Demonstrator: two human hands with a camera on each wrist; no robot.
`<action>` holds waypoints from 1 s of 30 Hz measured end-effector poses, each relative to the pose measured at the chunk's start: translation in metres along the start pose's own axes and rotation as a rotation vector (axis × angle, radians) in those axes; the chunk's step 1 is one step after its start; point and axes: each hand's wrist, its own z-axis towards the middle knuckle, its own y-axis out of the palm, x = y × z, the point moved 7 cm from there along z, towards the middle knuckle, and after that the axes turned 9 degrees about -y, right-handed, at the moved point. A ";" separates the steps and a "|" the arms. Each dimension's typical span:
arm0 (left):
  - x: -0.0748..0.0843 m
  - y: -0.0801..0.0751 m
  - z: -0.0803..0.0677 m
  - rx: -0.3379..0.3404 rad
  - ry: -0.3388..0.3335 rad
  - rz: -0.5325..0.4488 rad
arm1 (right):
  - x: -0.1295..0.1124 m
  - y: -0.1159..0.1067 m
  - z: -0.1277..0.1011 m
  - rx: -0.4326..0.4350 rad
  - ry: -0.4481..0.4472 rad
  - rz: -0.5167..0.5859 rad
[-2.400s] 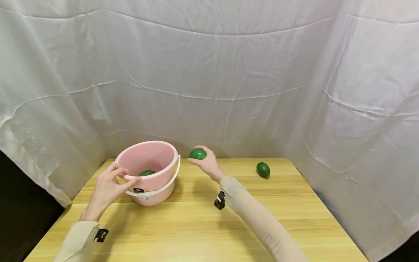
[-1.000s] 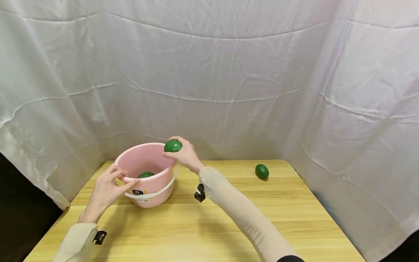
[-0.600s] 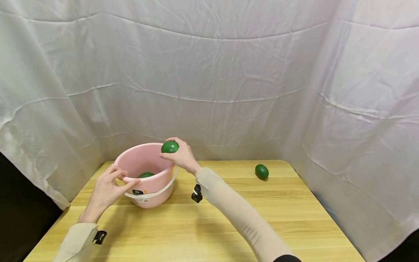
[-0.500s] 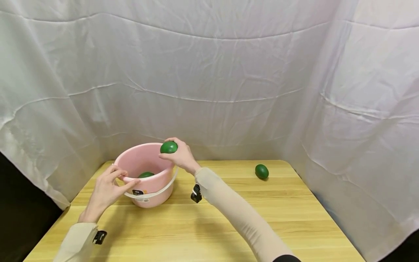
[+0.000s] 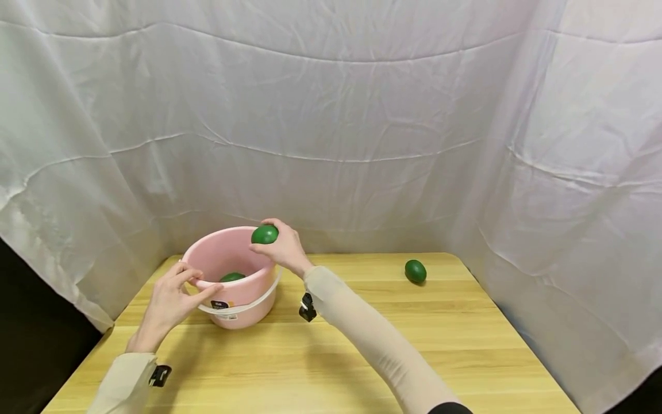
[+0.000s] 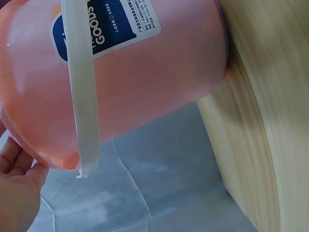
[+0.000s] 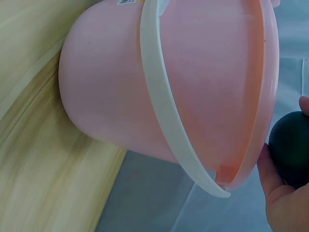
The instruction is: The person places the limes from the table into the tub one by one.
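A pink bucket [image 5: 245,313] with a white handle [image 5: 261,299] stands upright on the left of the table. My left hand [image 5: 168,299] grips its near left rim, fingertips over the edge and thumb along the outside. In my right hand [image 5: 287,247] is a smooth dark green avocado [image 5: 265,234], held between fingers and thumb at the bucket's right rim, over the opening. The right wrist view shows the held avocado [image 7: 292,147] close beside the rim. Inside the bucket lies another avocado [image 5: 231,277], partly hidden by the near wall.
A third avocado [image 5: 415,271] lies on the wooden table [image 5: 403,322], toward the back right. Pale cloth curtains [image 5: 331,144] hang close behind the table and along its sides. The bucket's handle hangs down on the near side, across its label [image 6: 113,24].
My right hand has carried the avocado left, from beside the bucket to its right rim, slowing over the last half second. The left hand keeps its grip on the bucket.
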 end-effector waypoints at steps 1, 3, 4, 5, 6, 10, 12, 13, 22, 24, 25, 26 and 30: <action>0.000 0.000 0.000 -0.001 -0.001 0.001 | -0.001 0.001 0.000 0.000 -0.004 -0.006; -0.001 0.000 0.000 -0.002 -0.004 0.004 | -0.003 0.002 0.000 -0.005 -0.010 -0.017; -0.001 0.001 0.000 -0.003 -0.006 0.005 | -0.004 0.003 0.000 -0.012 -0.016 -0.023; -0.001 0.001 -0.001 -0.004 -0.007 0.006 | -0.005 0.004 -0.001 -0.022 -0.022 -0.037; -0.001 0.001 -0.001 -0.005 -0.010 0.007 | -0.006 0.005 0.000 -0.031 -0.032 -0.051; -0.002 0.001 0.000 -0.011 -0.019 0.005 | -0.010 0.008 0.001 -0.044 -0.075 -0.094; -0.001 0.000 0.000 -0.012 -0.016 0.007 | -0.010 0.008 0.003 -0.035 -0.076 -0.087; -0.001 0.000 0.001 -0.012 -0.015 0.006 | -0.009 0.009 0.003 -0.029 -0.078 -0.079; -0.001 0.001 0.001 -0.016 -0.023 0.003 | -0.012 0.011 0.004 -0.033 -0.113 -0.139; -0.001 0.001 0.001 -0.012 -0.017 0.002 | -0.012 0.013 0.006 -0.037 -0.118 -0.146; -0.001 0.001 0.001 -0.010 -0.013 0.002 | -0.012 0.014 0.006 -0.038 -0.119 -0.147; -0.001 0.001 0.001 -0.009 -0.010 0.002 | -0.011 0.015 0.007 -0.040 -0.120 -0.149; 0.000 0.001 0.002 -0.011 0.000 0.002 | -0.010 0.019 0.007 -0.042 -0.118 -0.100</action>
